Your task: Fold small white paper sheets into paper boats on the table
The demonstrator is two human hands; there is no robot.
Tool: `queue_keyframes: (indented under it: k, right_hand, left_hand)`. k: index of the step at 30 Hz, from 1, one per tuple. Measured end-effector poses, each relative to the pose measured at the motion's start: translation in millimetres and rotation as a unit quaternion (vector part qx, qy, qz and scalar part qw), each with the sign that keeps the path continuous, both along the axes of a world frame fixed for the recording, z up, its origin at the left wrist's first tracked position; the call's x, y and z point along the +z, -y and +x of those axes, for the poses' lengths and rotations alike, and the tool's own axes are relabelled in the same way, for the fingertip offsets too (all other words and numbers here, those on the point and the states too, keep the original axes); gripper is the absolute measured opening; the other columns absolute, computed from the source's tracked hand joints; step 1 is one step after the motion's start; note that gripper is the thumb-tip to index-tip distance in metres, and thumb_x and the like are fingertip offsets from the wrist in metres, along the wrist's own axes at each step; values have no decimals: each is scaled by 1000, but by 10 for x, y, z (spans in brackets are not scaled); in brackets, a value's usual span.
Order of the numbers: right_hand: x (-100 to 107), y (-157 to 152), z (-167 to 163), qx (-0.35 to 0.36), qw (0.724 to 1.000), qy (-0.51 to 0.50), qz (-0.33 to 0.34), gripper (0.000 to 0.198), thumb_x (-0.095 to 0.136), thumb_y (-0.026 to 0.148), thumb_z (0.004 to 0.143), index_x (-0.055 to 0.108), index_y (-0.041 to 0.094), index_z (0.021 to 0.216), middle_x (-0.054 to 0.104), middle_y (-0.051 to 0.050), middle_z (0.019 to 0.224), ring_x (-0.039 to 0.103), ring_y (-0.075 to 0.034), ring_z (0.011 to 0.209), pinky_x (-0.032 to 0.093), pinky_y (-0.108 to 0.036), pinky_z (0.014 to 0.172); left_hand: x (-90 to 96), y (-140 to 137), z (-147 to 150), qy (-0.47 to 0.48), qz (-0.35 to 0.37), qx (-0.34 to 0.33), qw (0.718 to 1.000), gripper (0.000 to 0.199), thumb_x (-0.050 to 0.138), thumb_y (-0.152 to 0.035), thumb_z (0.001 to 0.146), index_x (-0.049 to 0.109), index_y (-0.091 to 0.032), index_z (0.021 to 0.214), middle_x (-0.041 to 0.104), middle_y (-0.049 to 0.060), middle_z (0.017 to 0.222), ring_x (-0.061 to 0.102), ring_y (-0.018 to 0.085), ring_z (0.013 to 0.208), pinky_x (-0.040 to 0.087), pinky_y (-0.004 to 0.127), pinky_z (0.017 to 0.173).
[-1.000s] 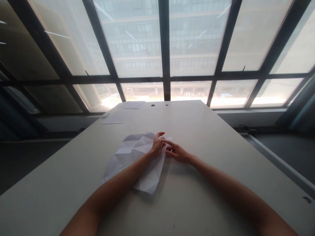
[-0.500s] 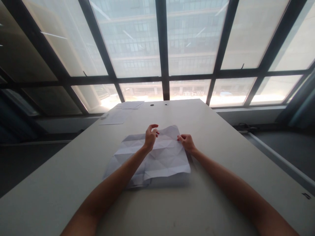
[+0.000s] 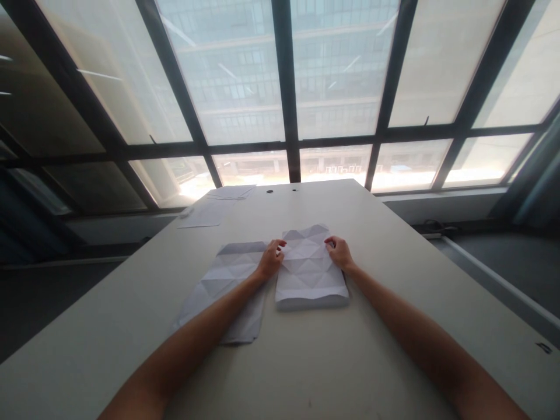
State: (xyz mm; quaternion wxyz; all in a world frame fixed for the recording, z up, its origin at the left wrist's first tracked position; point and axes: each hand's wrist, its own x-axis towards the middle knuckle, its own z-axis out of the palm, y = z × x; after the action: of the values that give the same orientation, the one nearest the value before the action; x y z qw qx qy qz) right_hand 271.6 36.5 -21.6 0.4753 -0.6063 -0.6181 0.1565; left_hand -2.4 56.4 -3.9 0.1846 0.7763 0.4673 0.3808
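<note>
A white sheet of paper (image 3: 310,271) with a grid of creases lies between my hands, its near edge curling up off the table. My left hand (image 3: 271,258) pinches its left edge, thumb and forefinger closed there. On the opposite edge, my right hand (image 3: 339,252) grips the same sheet with curled fingers. To the left, other creased paper (image 3: 227,274) lies flat, partly covered by my left forearm; how many sheets it holds I cannot tell.
The long white table (image 3: 376,326) reaches toward the windows. More papers (image 3: 203,213) rest at its far left, and two cable holes sit near the far end. A small dark mark (image 3: 543,348) is at the right edge.
The creased sheet has come apart from the paper on the left and now lies to its right. My left hand has closed on its left edge; my right hand has shifted slightly right.
</note>
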Motion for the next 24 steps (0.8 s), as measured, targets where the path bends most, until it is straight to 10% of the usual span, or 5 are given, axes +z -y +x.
queue_keyframes:
  k: [8,14,24]
  right_hand:
    - [107,58,-54,-17,994,95,-49,34,41,13,88,70,19,105,74,-9,103,68,-21,97,47,-29,88]
    - [171,162,-117,-17,983,166,-71,36,39,14,92,68,21,111,74,-8,104,68,-22,97,46,-28,84]
    - [246,261,-128,-41,960,265,-77,41,42,19,92,58,20,130,68,-15,118,60,-27,112,43,-36,95]
  left_hand:
    - [164,173,-256,-175,26,-34,984,25,49,-9,80,67,-19,94,64,8,102,58,24,103,46,39,98]
    - [463,100,85,-236,54,10,970,26,48,-14,89,68,-16,105,65,13,109,61,26,105,45,40,98]
    - [-28,66,528,-297,9,-70,952,52,42,-49,98,44,-25,145,34,12,157,25,35,146,19,58,115]
